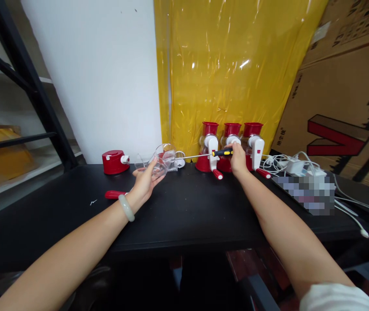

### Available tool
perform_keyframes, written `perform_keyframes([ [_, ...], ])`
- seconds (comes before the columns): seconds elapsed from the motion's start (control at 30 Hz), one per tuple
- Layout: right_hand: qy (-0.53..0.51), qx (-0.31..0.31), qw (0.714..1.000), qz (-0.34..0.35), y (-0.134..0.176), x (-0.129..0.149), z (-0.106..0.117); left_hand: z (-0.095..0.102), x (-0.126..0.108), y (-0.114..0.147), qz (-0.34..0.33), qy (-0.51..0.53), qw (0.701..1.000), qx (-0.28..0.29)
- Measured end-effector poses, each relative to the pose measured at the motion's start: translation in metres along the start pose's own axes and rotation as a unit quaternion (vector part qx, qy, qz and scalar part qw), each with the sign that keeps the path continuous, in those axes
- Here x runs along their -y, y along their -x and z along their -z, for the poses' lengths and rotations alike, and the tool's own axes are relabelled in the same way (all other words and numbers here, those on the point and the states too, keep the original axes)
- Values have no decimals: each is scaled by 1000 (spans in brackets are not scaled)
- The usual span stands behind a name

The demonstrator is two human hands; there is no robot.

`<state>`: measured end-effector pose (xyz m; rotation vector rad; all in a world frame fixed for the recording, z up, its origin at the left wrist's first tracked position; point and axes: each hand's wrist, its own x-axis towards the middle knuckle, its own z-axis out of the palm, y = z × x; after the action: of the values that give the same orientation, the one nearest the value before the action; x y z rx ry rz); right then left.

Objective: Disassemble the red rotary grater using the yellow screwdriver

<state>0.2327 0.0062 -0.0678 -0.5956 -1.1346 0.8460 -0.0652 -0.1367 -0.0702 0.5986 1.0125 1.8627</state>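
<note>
My left hand [148, 179] is closed around a clear plastic grater body [161, 160], tilted on its side above the table. In my right hand [238, 160] is a screwdriver [222, 153] with a black and yellow handle. Its long shaft points left, and the tip reaches the right end of the clear body; whether it touches a screw cannot be made out. Behind the left hand stands a round red base [114, 162] with a white knob. A red crank handle [115, 195] lies partly hidden by the left wrist.
Assembled red and white rotary graters [211, 147] stand along the back of the black table [184, 216]. White cables and adapters [296, 166] lie at the right, beside a blurred-out flat object [314, 196]. A large cardboard box [343, 95] leans behind; a shelf rack [19, 147] is at left.
</note>
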Motion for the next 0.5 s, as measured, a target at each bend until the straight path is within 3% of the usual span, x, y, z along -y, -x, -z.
perform_keyframes([
  [0.13,66,-37,997,18,-1,-3,0,2,1,-3,6,17,1000,7],
  [0.37,-126,-43,990,-48,-1,6,-6,0,2,1,-7,-27,1000,-2],
  [0.5,-167,-16,982,-84,1,11,-5,-1,2,1,-13,-41,999,-4],
])
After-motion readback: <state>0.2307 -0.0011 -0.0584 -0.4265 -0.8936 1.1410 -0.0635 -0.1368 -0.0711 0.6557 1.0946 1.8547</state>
